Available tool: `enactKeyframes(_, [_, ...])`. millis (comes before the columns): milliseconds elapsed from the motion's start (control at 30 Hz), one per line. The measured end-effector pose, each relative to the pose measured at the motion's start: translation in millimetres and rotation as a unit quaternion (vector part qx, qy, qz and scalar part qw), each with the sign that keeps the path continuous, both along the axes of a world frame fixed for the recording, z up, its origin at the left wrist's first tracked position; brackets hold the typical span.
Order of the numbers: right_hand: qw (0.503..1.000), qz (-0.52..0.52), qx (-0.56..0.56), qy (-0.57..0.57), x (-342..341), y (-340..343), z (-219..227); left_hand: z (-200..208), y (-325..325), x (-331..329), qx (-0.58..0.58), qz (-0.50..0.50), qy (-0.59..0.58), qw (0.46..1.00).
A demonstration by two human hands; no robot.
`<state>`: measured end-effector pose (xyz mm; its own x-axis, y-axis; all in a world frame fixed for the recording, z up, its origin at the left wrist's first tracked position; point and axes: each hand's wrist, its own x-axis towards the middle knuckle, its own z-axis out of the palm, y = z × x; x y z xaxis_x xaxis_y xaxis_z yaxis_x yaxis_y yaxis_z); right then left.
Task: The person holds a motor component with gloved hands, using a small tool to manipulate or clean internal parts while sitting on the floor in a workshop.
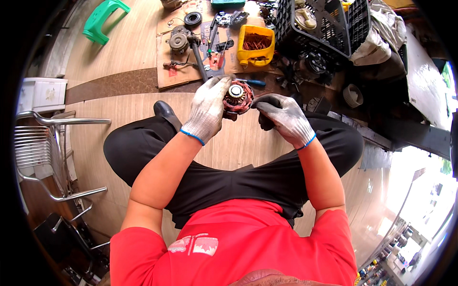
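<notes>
My left hand [211, 99], in a whitish work glove with a blue cuff, is closed around a motor armature [237, 95]. Reddish copper windings ring the armature, and a pale round bearing or shaft end shows at its middle. My right hand [285, 114], gloved the same way with dark-stained fingers, is at the armature's right edge. Its thumb and fingers are pressed together by the windings; what they pinch, if anything, is too small to make out. Just beyond the armature lies a screwdriver [256, 83] with a blue handle.
Ahead, a cardboard sheet [167, 50] bears motor parts [179, 42], a long dark bar-shaped tool [198, 61] and a yellow cut-open container [244, 59] of copper scraps. A black crate [312, 35] stands far right. A green stool [101, 21] and metal chair [57, 157] are left.
</notes>
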<state>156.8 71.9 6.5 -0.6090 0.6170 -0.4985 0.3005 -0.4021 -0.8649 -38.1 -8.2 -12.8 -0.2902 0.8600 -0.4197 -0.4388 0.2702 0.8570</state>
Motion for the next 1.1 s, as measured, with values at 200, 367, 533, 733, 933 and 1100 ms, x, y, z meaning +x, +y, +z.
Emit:
enactKeyframes(200, [0.993,0.017,0.114,-0.017,-1,-8,9,4,1,0,-0.03,0.007,-0.001,1.0])
enactKeyframes(367, [0.961,0.177,0.211,-0.022,2,-15,23,2,1,0,-0.04,0.05,-0.044,0.997])
enactKeyframes(533, [0.828,0.341,0.438,-0.082,7,-20,-5,-16,-2,-6,0.0,0.066,-0.015,0.998])
enactKeyframes(733, [0.755,0.298,0.507,-0.29,18,-7,-21,-6,2,-13,-0.047,0.122,-0.145,0.981])
enactKeyframes(933, [0.843,0.277,0.358,-0.29,22,13,-3,-4,0,-14,-0.059,0.116,-0.138,0.982])
enactKeyframes(1100, [0.926,0.243,0.259,-0.129,10,6,-1,-1,0,-11,-0.053,0.081,-0.139,0.986])
